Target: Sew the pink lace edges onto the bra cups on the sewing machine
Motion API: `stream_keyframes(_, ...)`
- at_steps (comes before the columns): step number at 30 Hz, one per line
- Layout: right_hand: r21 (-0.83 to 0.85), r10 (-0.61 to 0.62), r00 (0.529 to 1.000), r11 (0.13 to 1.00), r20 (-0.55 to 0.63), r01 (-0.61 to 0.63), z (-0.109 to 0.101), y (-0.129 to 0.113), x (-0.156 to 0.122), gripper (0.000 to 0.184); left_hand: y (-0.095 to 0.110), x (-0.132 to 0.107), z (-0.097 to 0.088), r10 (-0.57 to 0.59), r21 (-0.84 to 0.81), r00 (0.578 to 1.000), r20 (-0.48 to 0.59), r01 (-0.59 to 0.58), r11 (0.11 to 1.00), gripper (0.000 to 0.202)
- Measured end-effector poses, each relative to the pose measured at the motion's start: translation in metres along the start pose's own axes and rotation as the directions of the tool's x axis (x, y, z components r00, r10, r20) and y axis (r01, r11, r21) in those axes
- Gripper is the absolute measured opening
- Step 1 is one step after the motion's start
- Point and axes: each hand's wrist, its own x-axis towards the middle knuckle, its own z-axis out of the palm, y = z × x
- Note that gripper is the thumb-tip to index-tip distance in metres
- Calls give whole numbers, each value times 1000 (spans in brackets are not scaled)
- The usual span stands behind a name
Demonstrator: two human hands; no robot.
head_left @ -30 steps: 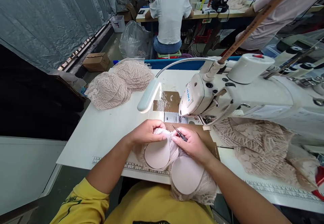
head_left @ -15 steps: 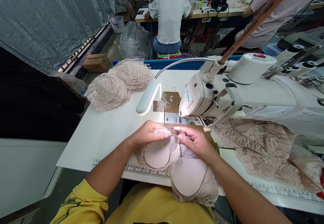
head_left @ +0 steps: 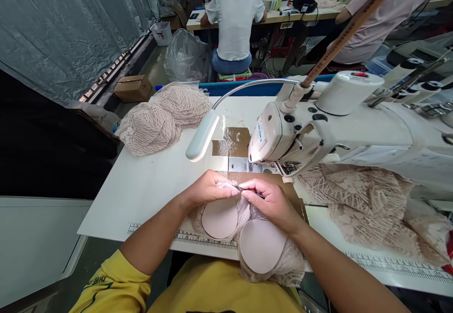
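Observation:
A beige lace bra (head_left: 247, 237) with two padded cups lies inside up at the near edge of the white sewing table (head_left: 148, 181). My left hand (head_left: 208, 188) is closed, pinching the lace at the bra's upper middle. My right hand (head_left: 271, 199) is closed round small metal thread snips (head_left: 247, 190), whose tip meets the lace right beside my left fingertips. Both hands sit just in front of the needle area of the white sewing machine (head_left: 318, 129).
A pile of beige lace cups (head_left: 163, 117) rests at the table's far left. More lace pieces (head_left: 368, 199) lie under the machine arm on the right. A gooseneck lamp (head_left: 201, 136) hangs over the middle. Other people sit at machines behind; a cardboard box (head_left: 132, 88) stands on the floor.
My right hand turned the snips and brought their tip left to my left fingertips at the lace. The bra and my left hand hardly moved.

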Motion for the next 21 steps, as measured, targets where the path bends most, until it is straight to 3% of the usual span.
stream_keyframes(6,44,30,999,999,-10,-30,1,13,4,24,2,0,0,-15,21,1000,15,14,1000,23)
stream_keyframes(9,19,72,997,997,-27,-72,-5,18,5,35,3,2,-7,5,108,1000,22,-7,994,33)
stream_keyframes(12,-188,165,986,969,-5,-163,-21,11,2,38,1,2,-21,0,153,999,-38,5,988,45)
stream_keyframes(16,-560,393,919,761,-6,-329,-53,-1,-18,38,-3,-3,-46,-131,-32,989,-64,129,991,72)
stream_keyframes(18,-623,423,906,711,7,-327,-64,0,-35,40,-2,-8,-57,-164,-83,985,-43,160,984,78)
stream_keyframes(21,-625,469,880,710,74,-325,-65,11,-63,41,5,-15,-64,-139,-85,990,-22,137,987,79)
